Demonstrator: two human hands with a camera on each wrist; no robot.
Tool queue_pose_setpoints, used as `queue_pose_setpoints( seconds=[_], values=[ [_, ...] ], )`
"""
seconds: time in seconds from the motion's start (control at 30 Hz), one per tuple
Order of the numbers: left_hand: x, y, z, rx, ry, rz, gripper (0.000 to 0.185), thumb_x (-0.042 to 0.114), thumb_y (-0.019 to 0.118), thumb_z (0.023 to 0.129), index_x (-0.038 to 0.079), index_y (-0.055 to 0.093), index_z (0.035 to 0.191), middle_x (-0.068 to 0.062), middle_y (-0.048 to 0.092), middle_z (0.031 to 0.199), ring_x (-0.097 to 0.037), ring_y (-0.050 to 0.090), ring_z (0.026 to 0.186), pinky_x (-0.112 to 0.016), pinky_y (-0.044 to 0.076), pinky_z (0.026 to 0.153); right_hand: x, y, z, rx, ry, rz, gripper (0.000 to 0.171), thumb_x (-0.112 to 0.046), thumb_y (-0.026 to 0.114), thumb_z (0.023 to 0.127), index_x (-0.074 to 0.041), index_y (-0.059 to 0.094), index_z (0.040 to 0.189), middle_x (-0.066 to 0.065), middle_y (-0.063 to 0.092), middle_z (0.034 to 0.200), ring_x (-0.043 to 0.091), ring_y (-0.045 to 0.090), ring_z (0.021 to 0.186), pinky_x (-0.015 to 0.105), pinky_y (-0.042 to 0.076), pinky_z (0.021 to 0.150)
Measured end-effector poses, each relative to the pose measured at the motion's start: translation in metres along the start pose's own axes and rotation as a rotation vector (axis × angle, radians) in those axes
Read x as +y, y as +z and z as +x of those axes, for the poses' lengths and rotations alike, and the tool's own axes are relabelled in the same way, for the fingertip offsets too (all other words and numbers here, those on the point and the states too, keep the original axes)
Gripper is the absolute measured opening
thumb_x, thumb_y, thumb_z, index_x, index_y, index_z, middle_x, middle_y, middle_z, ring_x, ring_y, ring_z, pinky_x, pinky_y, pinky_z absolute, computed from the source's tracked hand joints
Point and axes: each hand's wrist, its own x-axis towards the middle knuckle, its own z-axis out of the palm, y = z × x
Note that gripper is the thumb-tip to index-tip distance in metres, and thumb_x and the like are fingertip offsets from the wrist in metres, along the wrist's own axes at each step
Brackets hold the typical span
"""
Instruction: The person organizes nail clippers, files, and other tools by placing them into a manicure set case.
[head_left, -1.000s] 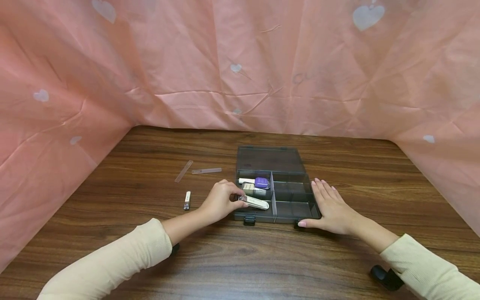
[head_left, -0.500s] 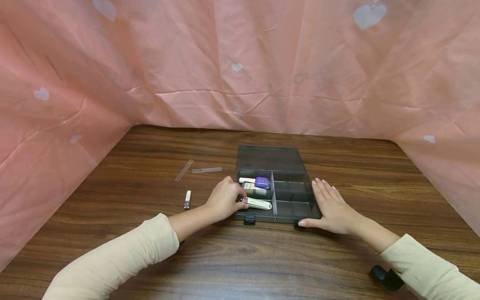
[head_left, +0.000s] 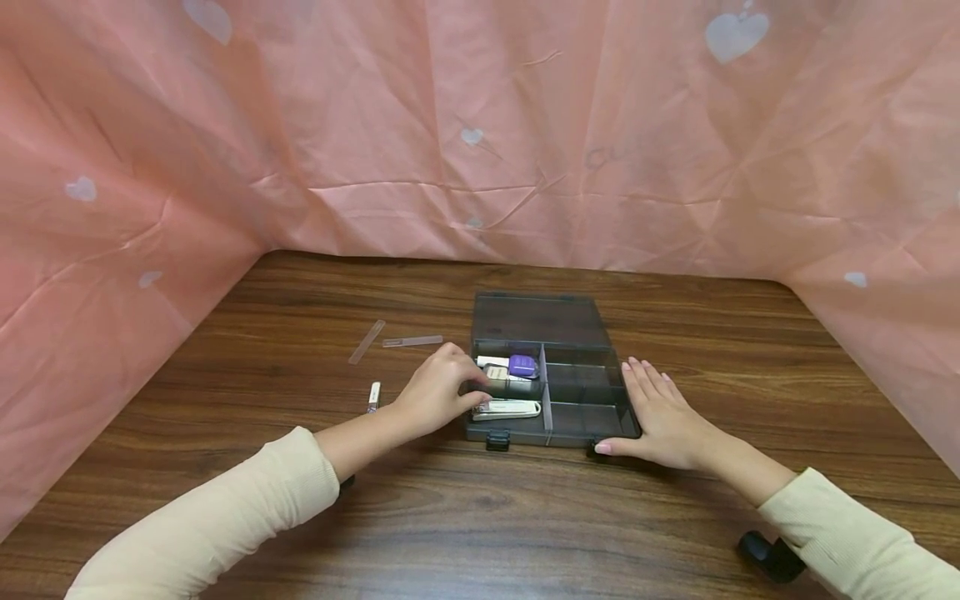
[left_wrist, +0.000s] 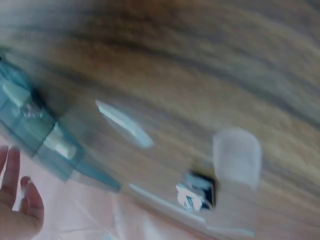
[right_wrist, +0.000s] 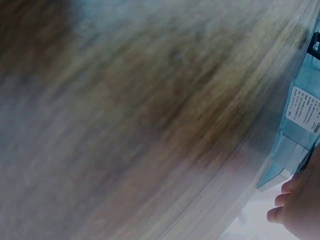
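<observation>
Your left hand (head_left: 435, 392) curls at the near-left compartment of the box (head_left: 585, 408), fingertips at the white nail clipper (head_left: 507, 408) lying there; whether it grips is unclear. Your right hand (head_left: 663, 417) lies flat against the box's right wall. Only the head view shows this; the wrist views blur. A smaller clipper (head_left: 373, 397) and two clear strips (head_left: 412, 341) lie on the worktop (head_left: 300, 350) to the left.

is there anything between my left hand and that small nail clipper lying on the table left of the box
Nothing visible. The left hand is at the left edge of the organizer box, by the white clipper in the front left compartment. The small nail clipper lies just left of the wrist, with only bare table between.
</observation>
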Motion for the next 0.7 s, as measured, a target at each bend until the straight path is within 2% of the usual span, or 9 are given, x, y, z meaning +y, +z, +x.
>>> queue_pose_setpoints(
  seconds=[0.17, 0.33, 0.57, 0.7],
  values=[
    [-0.009, -0.011, -0.005, -0.002, 0.069, -0.024, 0.014, 0.019, 0.072, 0.080, 0.010, 0.073, 0.090, 0.001, 0.070, 0.090, -0.017, 0.055, 0.094, -0.034, 0.047, 0.088, 0.000, 0.000, 0.000, 0.003, 0.005, -0.007, 0.116, -0.067, 0.061, 0.073, 0.013, 0.012, 0.142, 0.033, 0.009, 0.150, 0.048, 0.010, 0.138, 0.062, 0.012, 0.109],
    [-0.021, -0.017, -0.015, 0.018, 0.072, -0.075, 0.013, 0.017, 0.071, 0.081, 0.009, 0.072, 0.091, 0.000, 0.069, 0.091, -0.017, 0.056, 0.095, -0.036, 0.046, 0.093, 0.001, 0.001, 0.001, 0.003, 0.001, -0.005, 0.116, -0.066, 0.061, 0.074, 0.013, 0.012, 0.142, 0.033, 0.009, 0.150, 0.048, 0.009, 0.138, 0.062, 0.012, 0.109],
    [-0.038, -0.025, -0.032, 0.110, 0.064, -0.147, 0.010, 0.015, 0.071, 0.080, 0.009, 0.072, 0.088, 0.001, 0.069, 0.088, -0.016, 0.058, 0.093, -0.034, 0.048, 0.084, 0.000, 0.000, 0.001, -0.002, 0.004, -0.003, 0.116, -0.067, 0.061, 0.074, 0.012, 0.012, 0.143, 0.033, 0.009, 0.150, 0.048, 0.009, 0.138, 0.062, 0.012, 0.109],
    [-0.046, -0.029, -0.041, 0.182, 0.048, -0.150, 0.010, 0.013, 0.073, 0.079, 0.008, 0.072, 0.088, 0.000, 0.069, 0.089, -0.017, 0.059, 0.094, -0.035, 0.049, 0.081, 0.000, 0.000, 0.001, -0.001, 0.006, -0.008, 0.116, -0.068, 0.060, 0.073, 0.013, 0.012, 0.143, 0.033, 0.010, 0.150, 0.048, 0.010, 0.138, 0.062, 0.012, 0.109]
  ],
)
